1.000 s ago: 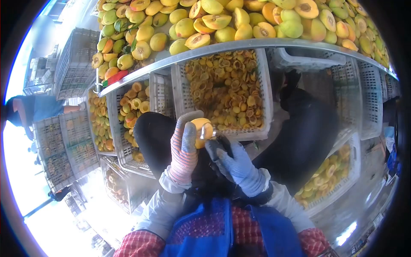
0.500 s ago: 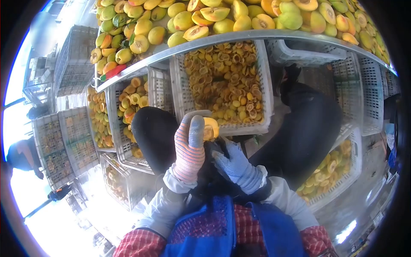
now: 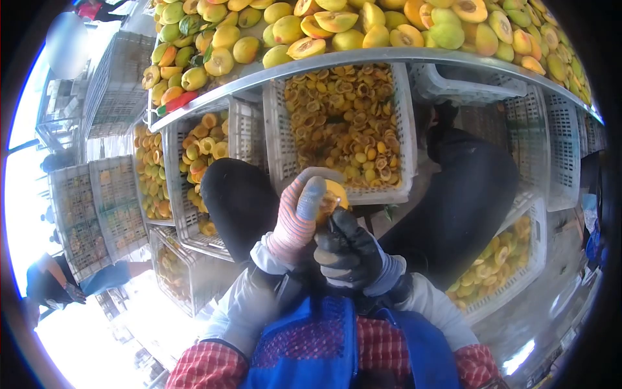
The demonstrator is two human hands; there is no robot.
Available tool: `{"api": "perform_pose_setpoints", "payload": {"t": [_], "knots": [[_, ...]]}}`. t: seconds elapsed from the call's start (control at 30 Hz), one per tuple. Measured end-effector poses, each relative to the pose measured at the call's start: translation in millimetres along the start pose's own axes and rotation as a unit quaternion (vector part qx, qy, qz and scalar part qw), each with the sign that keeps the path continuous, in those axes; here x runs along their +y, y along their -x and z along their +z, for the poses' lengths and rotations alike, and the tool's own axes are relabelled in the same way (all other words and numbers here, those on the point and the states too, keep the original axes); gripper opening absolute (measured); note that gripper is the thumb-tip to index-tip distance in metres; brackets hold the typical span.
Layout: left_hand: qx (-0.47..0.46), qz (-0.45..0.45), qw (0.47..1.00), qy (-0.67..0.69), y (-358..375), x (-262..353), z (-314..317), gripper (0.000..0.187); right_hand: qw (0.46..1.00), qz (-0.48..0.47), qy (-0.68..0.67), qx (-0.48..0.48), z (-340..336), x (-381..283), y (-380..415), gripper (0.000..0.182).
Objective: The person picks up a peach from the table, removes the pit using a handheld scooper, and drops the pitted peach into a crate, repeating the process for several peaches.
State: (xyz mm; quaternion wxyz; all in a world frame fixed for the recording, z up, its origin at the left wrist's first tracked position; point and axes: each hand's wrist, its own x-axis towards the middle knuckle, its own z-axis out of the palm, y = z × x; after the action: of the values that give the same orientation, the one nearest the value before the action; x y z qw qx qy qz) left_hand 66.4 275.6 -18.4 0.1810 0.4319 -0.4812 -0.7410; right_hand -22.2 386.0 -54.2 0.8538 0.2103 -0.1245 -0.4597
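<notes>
My left hand (image 3: 297, 214), in a pink-and-grey striped knit glove, grips a halved yellow peach (image 3: 334, 194) with the cut side turned toward my other hand. My right hand (image 3: 350, 249), in a blue glove with a black coated palm, is curled into a fist right against the fruit's lower edge. A small shiny spot shows where its thumb meets the flesh; whatever the fist holds is mostly hidden. Both hands are above my lap, between my knees.
A metal-edged table (image 3: 389, 55) heaped with peaches, some halved, spans the front. Below it stands a white crate (image 3: 275, 139) of small peach pieces. More fruit crates stand left (image 3: 172, 168) and right (image 3: 538, 243). Another person (image 3: 55, 282) is at far left.
My right hand has turned over and closed, coming up against the peach half. My left hand has shifted slightly right with the fruit. The person at far left has moved.
</notes>
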Motion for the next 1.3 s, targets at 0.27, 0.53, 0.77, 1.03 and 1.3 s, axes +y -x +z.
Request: {"api": "perform_pose_setpoints", "payload": {"t": [0.27, 0.53, 0.77, 1.03, 1.3], "knots": [[-0.047, 0.094, 0.972, -0.211, -10, -3, -25, 0.032, 0.991, 0.054, -0.111, -0.054, -2, 0, -5, 0.049], [0.03, -0.073, 0.963, 0.259, 1, -28, 4, 0.048, 0.976, 0.037, -0.101, -0.189, 3, 1, -12, 0.046], [0.31, 0.172, 0.935, 0.019, 30, 4, -62, 0.051, 0.99, -0.019, -0.073, -0.122, -16, -19, -11, 0.051], [0.434, 0.163, 0.687, -0.56, 13, 24, -182, 0.025, 0.998, -0.046, 0.03, 0.008, -23, -30, -13, 0.05], [0.235, 0.221, 0.632, -0.704, -170, 116, -19, 0.049, 0.942, -0.134, 0.147, 0.271, -12, -40, -18, 0.049]]}}
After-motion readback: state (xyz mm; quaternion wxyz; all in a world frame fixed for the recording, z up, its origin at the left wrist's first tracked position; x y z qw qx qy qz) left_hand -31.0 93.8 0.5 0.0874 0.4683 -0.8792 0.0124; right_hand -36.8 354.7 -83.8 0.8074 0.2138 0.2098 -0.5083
